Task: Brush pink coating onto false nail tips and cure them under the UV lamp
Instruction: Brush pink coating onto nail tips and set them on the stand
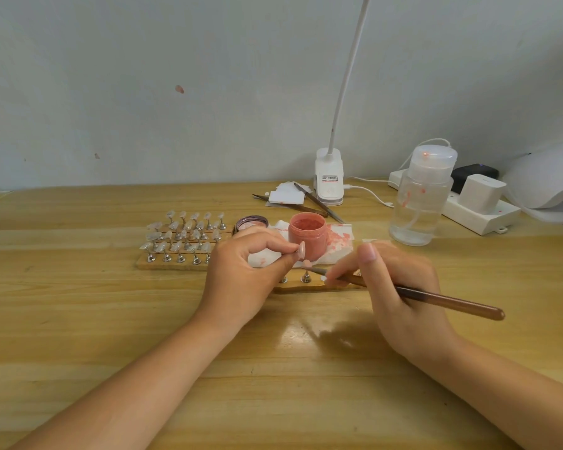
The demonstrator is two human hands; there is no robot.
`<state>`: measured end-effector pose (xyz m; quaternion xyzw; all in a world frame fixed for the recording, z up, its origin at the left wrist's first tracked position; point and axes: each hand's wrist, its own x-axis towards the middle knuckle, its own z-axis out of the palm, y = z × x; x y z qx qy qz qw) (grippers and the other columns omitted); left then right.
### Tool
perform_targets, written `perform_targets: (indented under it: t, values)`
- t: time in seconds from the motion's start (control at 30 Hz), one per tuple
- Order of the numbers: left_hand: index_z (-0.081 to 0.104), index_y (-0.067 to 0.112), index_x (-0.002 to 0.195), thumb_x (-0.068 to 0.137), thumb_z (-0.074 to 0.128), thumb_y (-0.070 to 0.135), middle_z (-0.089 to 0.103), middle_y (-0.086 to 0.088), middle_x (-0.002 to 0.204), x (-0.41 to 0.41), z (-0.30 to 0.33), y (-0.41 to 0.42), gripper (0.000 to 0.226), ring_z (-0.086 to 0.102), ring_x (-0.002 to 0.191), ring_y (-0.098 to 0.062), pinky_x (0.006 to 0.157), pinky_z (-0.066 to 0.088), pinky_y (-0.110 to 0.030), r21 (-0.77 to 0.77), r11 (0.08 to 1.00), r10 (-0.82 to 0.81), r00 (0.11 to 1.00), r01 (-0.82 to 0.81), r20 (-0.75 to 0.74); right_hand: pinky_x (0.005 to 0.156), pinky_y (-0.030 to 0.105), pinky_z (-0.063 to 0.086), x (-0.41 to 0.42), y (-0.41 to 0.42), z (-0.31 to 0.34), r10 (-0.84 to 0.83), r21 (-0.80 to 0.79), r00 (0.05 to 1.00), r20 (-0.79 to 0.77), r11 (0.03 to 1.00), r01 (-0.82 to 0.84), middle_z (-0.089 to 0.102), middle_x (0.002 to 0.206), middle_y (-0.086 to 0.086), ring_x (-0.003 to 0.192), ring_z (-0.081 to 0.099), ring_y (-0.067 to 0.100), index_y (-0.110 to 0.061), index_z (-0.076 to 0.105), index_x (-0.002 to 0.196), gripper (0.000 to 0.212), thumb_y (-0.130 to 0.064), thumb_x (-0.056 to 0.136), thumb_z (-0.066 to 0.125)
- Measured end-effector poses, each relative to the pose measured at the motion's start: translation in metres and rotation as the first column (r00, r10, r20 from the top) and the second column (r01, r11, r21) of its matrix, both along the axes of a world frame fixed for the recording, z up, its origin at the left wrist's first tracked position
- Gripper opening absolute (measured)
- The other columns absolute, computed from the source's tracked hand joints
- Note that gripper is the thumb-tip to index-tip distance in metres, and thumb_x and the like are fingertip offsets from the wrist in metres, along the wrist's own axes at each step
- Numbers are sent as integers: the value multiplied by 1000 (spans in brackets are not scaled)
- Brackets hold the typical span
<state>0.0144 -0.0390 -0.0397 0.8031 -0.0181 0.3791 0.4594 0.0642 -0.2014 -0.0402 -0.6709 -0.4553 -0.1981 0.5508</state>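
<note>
**Brush tip just below held nail tip, centre frame**

Key relation: nail tip [302, 249] sits at centre of frame, pinched on its stand by the left hand [246, 271]; long axis near vertical, tilted slightly; brush [413, 292] comes in from lower right, shaft running up-left, bristle end with a pink blob just below and slightly right of the nail tip; whether they touch, cannot tell; right hand is the moving one, left only presents the part.

Left hand: thumb and forefinger closed narrow on the stand under the nail tip; other fingers curled in.

Right hand [387, 280]: pen grip on the brush, fingers tight round the shaft near the ferrule; handle end sticks out lower right.

Pink jar [307, 234] stands open directly behind the nail tip, on stained tissue [335, 245]; rack of uncoated tips [182, 238] left of centre; a wooden strip [306, 287] with bare stands lies under the hands; UV lamp [550, 180] at far right edge, well apart.

Judgement: coating step in hand, curing not yet; next stroke likely needs a short lift of the brush up-left along the tip's long axis.
</note>
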Motion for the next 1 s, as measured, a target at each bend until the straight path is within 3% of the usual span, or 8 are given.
perform_targets:
  t: [0.2,0.3,0.43,0.5,0.6,0.7,0.83,1.0]
  values:
    - [65,31,70,68,75,0,63,13,73,0,1,-1,32,59,75,5,74,40,-4,3,1000,5,1000,-5,3,68,28,49,0,0,-1,-5,-6,999,-31,1000,5,65,78,-14,76,63,3,-13,69,77,51,-42,95,30]
    - [66,31,68,68,75,0,64,14,72,0,1,-1,32,60,74,3,74,41,-5,-2,1000,5,1000,-5,-5,66,23,47,-1,1,0,7,23,999,-52,1000,-6,65,71,-11,70,61,2,-20,67,73,50,-45,95,29]
    - [67,28,69,69,75,1,65,12,73,-1,1,-1,29,61,74,0,73,43,-6,-13,1000,2,1000,-2,-17,71,23,49,1,1,0,7,18,997,-80,1000,-5,65,80,-15,81,63,3,-15,69,79,45,-40,95,34]
    - [67,29,68,69,75,1,65,12,73,-1,2,-1,29,61,74,0,73,43,-7,-12,1000,2,1000,-2,-22,67,25,50,1,1,0,24,4,993,-119,1000,-23,67,74,-8,74,64,7,-13,69,76,50,-43,94,34]
    - [67,29,67,69,75,3,65,12,72,-2,3,-2,27,61,73,-1,73,43,-7,-16,1000,0,1000,0,-30,66,18,47,0,0,0,22,47,995,-96,999,-17,66,71,-5,70,63,5,-12,68,72,53,-43,95,30]
    - [67,27,68,69,75,3,65,11,72,-2,3,-2,25,61,73,-2,72,43,-7,-25,1000,-4,999,3,-32,71,21,48,0,2,0,-16,2,996,-84,1000,16,65,80,-15,80,63,4,-14,69,78,43,-36,95,35]
    - [67,29,66,68,75,4,64,14,71,-2,3,-2,27,60,73,0,73,43,-7,-12,1000,1,999,-1,-36,65,24,47,-1,1,-1,10,37,995,-97,999,-6,66,68,-6,69,63,5,-15,68,70,49,-40,95,34]
    - [66,32,66,69,75,4,64,17,68,-2,3,-2,29,60,72,0,72,43,-7,-6,1000,1,1000,-1,-27,69,26,49,0,2,0,-6,6,994,-111,1000,7,67,76,-9,76,64,6,-14,69,76,43,-34,94,35]
